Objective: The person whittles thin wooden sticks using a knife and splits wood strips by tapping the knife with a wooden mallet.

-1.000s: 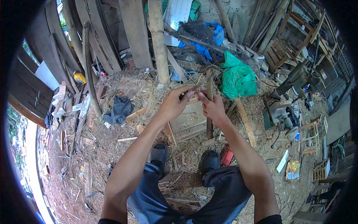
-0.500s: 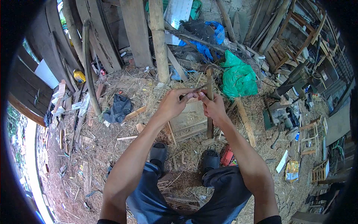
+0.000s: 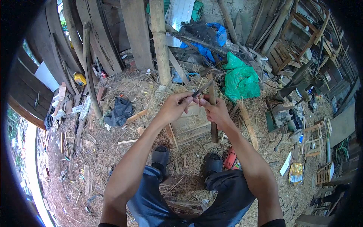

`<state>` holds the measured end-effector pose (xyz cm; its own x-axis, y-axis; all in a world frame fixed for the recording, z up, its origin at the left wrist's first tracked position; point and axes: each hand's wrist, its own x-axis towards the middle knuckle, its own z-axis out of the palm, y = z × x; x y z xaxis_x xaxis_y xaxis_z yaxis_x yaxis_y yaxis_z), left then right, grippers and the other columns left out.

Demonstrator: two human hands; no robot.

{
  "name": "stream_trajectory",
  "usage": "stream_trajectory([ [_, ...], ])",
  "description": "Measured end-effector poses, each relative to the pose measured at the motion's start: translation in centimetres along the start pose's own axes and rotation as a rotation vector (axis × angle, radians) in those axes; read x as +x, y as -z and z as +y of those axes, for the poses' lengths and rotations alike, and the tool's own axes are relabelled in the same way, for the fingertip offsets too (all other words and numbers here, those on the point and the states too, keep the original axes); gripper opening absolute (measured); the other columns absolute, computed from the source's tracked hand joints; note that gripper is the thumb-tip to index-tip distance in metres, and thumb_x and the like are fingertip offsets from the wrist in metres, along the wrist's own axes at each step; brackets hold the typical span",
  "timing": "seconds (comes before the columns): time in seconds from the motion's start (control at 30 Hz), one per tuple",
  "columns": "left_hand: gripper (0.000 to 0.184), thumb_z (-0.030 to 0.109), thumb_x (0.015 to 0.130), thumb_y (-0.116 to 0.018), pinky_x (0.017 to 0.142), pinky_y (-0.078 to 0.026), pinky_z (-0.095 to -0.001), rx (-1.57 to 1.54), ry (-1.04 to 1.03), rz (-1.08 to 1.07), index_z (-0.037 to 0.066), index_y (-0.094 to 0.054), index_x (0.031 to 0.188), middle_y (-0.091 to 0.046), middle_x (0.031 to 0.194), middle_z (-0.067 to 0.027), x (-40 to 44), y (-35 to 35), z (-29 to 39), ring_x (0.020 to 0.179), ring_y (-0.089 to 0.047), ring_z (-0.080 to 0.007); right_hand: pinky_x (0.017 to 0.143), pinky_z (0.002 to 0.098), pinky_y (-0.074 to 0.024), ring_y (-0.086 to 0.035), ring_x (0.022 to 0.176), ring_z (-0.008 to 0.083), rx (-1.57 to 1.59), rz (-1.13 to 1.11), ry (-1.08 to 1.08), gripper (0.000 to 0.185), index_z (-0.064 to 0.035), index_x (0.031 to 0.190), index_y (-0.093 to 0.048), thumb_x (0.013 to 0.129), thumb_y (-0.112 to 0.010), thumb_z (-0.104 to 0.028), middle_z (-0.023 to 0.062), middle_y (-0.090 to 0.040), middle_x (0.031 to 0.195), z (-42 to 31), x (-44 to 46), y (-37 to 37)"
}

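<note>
My left hand (image 3: 174, 108) is closed on a thin dark blade-like tool (image 3: 203, 88), which points up and to the right. Close beside it, my right hand (image 3: 218, 112) has its fingers wrapped round an upright wooden stick (image 3: 212, 92). The stick's top rises above the hand and its lower end shows below. Between the fingertips of both hands is something small that is too tiny to make out. The tool's far end lies near the upper part of the stick.
A green plastic bag (image 3: 242, 81) lies beyond my right hand. A bamboo post (image 3: 160, 45) stands ahead. A black cloth or bag (image 3: 118, 111) lies on the left, a red tool (image 3: 230, 158) beside my right foot. A metal machine (image 3: 283, 119) stands at the right.
The dark tool has tilted more steeply and shows more of its length. My left hand has shifted slightly, while my right hand still holds the stick.
</note>
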<state>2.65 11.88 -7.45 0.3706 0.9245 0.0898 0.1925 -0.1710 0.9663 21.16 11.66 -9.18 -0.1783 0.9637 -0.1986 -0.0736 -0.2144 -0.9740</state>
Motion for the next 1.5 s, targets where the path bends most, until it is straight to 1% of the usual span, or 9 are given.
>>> stream_trajectory([
  [0.17,0.027,0.020,0.094,-0.052,0.055,-0.039,-0.0234,0.037,0.074,0.013,0.002,-0.063,0.109,-0.063,0.086,-0.0028,-0.3,0.2,0.8,0.060,-0.046,-0.0063,0.035,0.0211,-0.0207,-0.028,0.039,0.0017,0.016,-0.008,0.010,0.024,-0.0018,0.098,-0.057,0.088,-0.063,-0.023,-0.0081,-0.036,0.051,0.5,0.5,0.1],
  [0.37,0.027,0.017,0.093,-0.053,0.054,-0.041,-0.0234,0.034,0.003,0.023,0.000,-0.061,0.113,-0.064,0.087,-0.0019,0.0,0.4,-0.7,0.059,-0.049,-0.0069,0.036,0.0238,-0.0243,-0.033,0.039,0.0043,0.014,0.033,0.037,0.025,-0.0010,0.102,-0.059,0.086,-0.065,-0.019,-0.0041,-0.044,0.052,0.3,0.4,-0.3],
  [0.47,0.029,0.023,0.093,-0.054,0.055,-0.039,-0.0234,0.046,0.019,0.025,0.003,-0.062,0.112,-0.063,0.082,-0.0023,-0.1,0.3,0.0,0.062,-0.050,-0.0068,0.036,0.0238,-0.0251,-0.034,0.039,0.0046,0.040,0.040,0.046,0.026,-0.0011,0.104,-0.059,0.086,-0.065,-0.020,-0.0043,-0.044,0.052,0.4,0.5,-0.3],
  [0.57,0.026,0.018,0.093,-0.054,0.054,-0.041,-0.0248,0.044,0.046,0.030,0.002,-0.062,0.111,-0.065,0.084,-0.0022,-0.1,0.2,0.7,0.058,-0.049,-0.0075,0.037,0.0238,-0.0255,-0.034,0.040,0.0047,0.027,0.076,0.015,0.025,-0.0024,0.104,-0.059,0.088,-0.063,-0.021,-0.0050,-0.042,0.052,0.3,0.4,-0.2],
  [0.8,0.027,0.019,0.093,-0.053,0.054,-0.041,-0.0264,0.105,0.088,0.023,0.001,-0.062,0.111,-0.065,0.084,-0.0030,0.1,0.2,0.2,0.057,-0.050,-0.0080,0.037,0.0237,-0.0246,-0.033,0.040,0.0048,0.004,0.025,-0.013,0.023,-0.0052,0.106,-0.060,0.090,-0.060,-0.021,-0.0058,-0.039,0.052,0.5,0.6,-0.1],
  [0.87,0.027,0.021,0.094,-0.052,0.051,-0.035,-0.0235,0.092,0.049,0.050,0.005,-0.063,0.113,-0.055,0.064,0.0006,0.2,0.0,-0.3,0.058,-0.046,-0.0051,0.037,0.0236,-0.0240,-0.032,0.040,0.0045,0.019,0.024,-0.010,0.023,-0.0045,0.107,-0.060,0.090,-0.060,-0.021,-0.0060,-0.039,0.051,0.3,0.6,-0.2],
  [1.0,0.026,0.020,0.094,-0.051,0.052,-0.037,-0.0244,0.013,0.064,0.081,0.004,-0.063,0.112,-0.056,0.066,0.0000,0.1,-0.5,-0.2,0.059,-0.047,-0.0059,0.036,0.0232,-0.0233,-0.031,0.040,0.0042,0.023,0.044,-0.003,0.024,-0.0036,0.107,-0.060,0.090,-0.060,-0.020,-0.0062,-0.039,0.051,0.4,0.5,-0.4],
  [1.27,0.024,0.015,0.094,-0.050,0.052,-0.039,-0.0255,0.192,0.048,0.106,0.003,-0.063,0.110,-0.063,0.072,-0.0028,-0.3,-0.7,1.4,0.055,-0.052,-0.0080,0.036,0.0232,-0.0236,-0.033,0.039,0.0042,0.048,0.047,-0.001,0.027,-0.0015,0.107,-0.058,0.089,-0.062,-0.021,-0.0054,-0.040,0.051,-0.2,0.1,-0.7],
  [1.5,0.023,0.014,0.093,-0.050,0.051,-0.040,-0.0264,0.195,0.004,0.109,0.001,-0.063,0.108,-0.067,0.079,-0.0052,-0.4,-0.9,1.4,0.054,-0.053,-0.0088,0.036,0.0233,-0.0238,-0.033,0.039,0.0043,0.073,0.034,0.004,0.028,-0.0019,0.106,-0.059,0.088,-0.063,-0.023,-0.0057,-0.039,0.051,0.3,0.6,-0.4],
])
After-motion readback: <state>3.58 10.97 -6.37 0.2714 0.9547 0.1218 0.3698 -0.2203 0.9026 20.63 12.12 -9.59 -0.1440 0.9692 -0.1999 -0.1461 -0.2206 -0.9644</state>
